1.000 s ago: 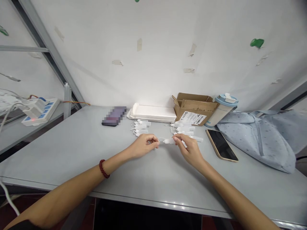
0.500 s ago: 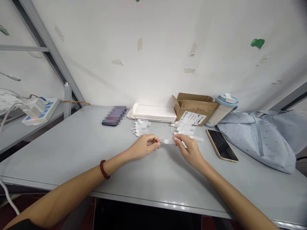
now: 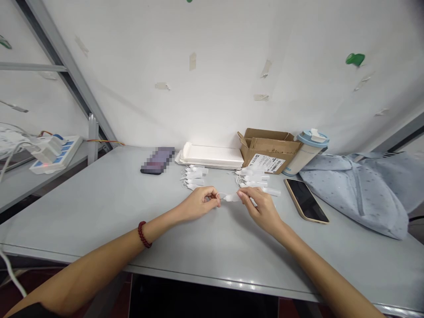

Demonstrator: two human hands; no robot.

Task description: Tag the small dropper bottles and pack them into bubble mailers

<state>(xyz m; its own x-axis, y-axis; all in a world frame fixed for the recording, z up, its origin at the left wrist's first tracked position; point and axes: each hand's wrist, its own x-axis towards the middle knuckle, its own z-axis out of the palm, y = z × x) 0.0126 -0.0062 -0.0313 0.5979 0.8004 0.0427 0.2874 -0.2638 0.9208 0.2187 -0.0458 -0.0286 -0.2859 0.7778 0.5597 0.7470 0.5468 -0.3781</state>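
Between my hands, above the grey table, is a small translucent white bottle [image 3: 231,198] lying sideways, with a thin white loop at its narrow end. My right hand [image 3: 261,206] pinches its body between thumb and fingers. My left hand [image 3: 200,203] is closed at the thin loop [image 3: 221,194]; the fingertips hide what exactly they grip. A thin, dark line runs from the bottle's tip towards these fingers. Several similar bottles [image 3: 195,181] lie behind my left hand, and another group of bottles [image 3: 256,178] lies behind my right hand.
Along the wall stand a stack of white flat boxes [image 3: 212,155], an open cardboard box [image 3: 268,150] and a blue-lidded cup [image 3: 306,152]. A phone [image 3: 306,201] and a pale blue bag [image 3: 357,190] lie right. Another dark phone [image 3: 157,160] and a power strip [image 3: 58,154] are left.
The bottle's narrow end has shifted slightly down and left, and the dark line at its tip now shows more clearly. Both hands keep nearly the same place.
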